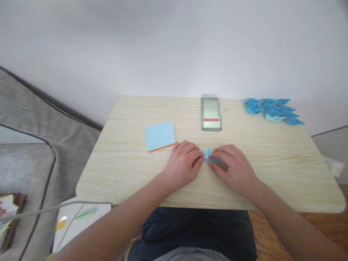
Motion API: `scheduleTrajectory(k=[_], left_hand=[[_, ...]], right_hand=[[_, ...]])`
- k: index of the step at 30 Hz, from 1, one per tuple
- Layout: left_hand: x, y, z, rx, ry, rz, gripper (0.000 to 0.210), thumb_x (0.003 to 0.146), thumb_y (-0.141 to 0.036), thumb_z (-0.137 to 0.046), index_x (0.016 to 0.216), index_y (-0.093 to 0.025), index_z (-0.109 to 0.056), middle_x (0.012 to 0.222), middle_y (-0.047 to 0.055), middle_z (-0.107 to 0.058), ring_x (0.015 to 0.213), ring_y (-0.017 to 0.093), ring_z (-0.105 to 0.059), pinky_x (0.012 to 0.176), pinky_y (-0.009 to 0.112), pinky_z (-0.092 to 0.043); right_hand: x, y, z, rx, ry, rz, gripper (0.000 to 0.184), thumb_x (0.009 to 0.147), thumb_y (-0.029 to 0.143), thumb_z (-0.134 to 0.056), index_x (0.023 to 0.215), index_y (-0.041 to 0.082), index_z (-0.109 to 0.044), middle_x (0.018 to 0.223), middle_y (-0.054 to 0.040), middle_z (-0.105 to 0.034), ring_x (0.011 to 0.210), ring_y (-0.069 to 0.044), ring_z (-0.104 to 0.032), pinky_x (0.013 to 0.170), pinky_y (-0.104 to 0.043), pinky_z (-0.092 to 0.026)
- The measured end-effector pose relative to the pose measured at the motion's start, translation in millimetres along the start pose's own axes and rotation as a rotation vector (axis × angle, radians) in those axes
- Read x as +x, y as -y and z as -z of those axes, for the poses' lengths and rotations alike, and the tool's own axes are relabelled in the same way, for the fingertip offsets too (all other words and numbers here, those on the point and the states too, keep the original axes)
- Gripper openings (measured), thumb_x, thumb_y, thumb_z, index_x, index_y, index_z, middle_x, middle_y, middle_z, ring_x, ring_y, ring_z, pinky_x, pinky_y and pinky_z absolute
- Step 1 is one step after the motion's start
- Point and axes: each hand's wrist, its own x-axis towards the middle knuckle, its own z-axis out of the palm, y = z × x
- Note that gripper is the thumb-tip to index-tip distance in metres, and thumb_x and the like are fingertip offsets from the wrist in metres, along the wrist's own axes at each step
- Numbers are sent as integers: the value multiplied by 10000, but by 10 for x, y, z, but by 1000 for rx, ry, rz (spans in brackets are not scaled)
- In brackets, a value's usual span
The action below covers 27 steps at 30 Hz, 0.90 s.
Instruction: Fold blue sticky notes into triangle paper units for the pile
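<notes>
A small piece of folded light blue paper [208,152] is held between my two hands, low over the wooden table [119,177]. It has a raised pointed flap in the middle, and parts of it are covered by my fingers. My left hand [185,161] pinches its left end, thumb and forefinger together. On the other side, my right hand [235,168] grips the right end between thumb and fingers. To the left of my left hand lies a stack of light blue paper sheets [160,136] with an orange edge showing underneath.
Several folded blue paper boats [272,108] sit grouped at the back right. A phone [211,112], its screen blurred, lies at the table's back near the white wall [174,47]. A grey sofa [67,145] stands left, with a cable [65,206] below it.
</notes>
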Motion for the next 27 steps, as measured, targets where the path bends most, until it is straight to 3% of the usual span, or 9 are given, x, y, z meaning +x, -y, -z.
scheduleTrajectory(k=[12,27], left_hand=[[31,-107,45,141,94,107,191,1015,-271,-467,973,-213,-645,1012,62,-638,1044,251,-522,910,426,-407],[56,-144,1,201,64,175,119,979,-282,-504,927,-216,-589,1003,64,-617,1045,263,-519,901,440,-405]], right_hand=[[12,5,-7,-88,-5,-36,121,965,292,-611,986,222,-708,1019,-71,-672,977,-251,-592,861,-423,-466],[-40,96,-16,-262,-19,-207,127,967,332,-605,934,231,-675,941,-47,-665,955,-253,-585,829,-397,-405]])
